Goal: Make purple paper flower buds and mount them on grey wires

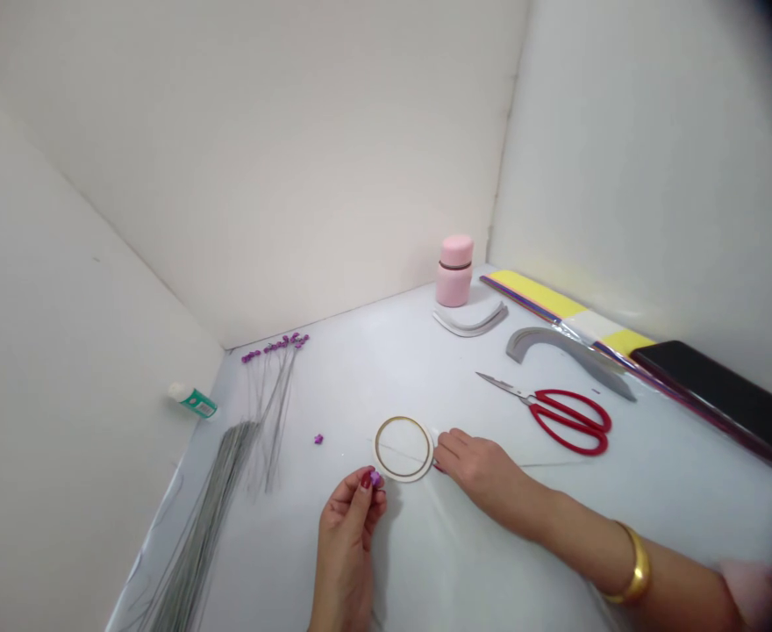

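Between the thumb and fingers of my left hand (353, 518) is a small purple star (376, 478), just below and left of a flat tape roll (378, 452). My right hand (475, 465) is closed at the roll's right edge, pinching a thin grey wire (550, 463). One end of the wire crosses the roll's open middle, and the other runs out to the right behind the hand. A second purple star (318, 439) lies on the table to the left of the roll. The fingertips of my right hand are partly hidden.
Purple-tipped wires (277, 395) and a thick bundle of grey wires (211, 513) lie left, near a green glue tube (198, 403). Right are red-handled scissors (557, 417), grey curved strips (557, 338), a pink flask (454, 272), coloured sheets (544, 298) and a black slab (708, 391).
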`<state>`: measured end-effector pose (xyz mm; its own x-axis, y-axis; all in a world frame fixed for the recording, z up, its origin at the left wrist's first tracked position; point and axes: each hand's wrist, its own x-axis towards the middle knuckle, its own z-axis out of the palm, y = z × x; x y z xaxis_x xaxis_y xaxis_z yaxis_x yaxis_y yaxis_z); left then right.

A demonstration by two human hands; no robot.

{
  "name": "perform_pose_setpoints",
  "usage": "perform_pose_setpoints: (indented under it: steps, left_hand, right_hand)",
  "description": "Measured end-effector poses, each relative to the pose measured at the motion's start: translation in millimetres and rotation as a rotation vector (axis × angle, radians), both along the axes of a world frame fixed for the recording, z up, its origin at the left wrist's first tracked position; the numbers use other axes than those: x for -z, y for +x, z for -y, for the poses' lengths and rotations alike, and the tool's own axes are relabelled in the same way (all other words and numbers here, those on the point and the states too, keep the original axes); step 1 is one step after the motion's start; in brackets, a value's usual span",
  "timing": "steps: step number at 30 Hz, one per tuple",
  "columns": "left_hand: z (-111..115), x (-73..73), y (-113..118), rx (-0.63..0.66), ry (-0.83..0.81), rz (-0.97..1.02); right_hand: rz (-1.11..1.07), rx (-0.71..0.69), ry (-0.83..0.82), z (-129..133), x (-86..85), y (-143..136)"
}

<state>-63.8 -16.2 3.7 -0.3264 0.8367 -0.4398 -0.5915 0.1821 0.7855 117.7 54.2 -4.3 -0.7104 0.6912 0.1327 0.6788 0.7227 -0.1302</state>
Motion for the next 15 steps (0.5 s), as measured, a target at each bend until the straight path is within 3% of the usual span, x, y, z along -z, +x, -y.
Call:
perform_pose_setpoints:
  steps: [9,15]
  left_hand:
    - [1,1.8,1,0.019,-0.010,0.032]
    - [-2,12.0,0,0.003,-0.046,0.039]
  right_hand:
    - [0.281,0.054,-0.006,2,-19.1,4]
    - [0.539,0.034,-0.184,10,-21.7,-31]
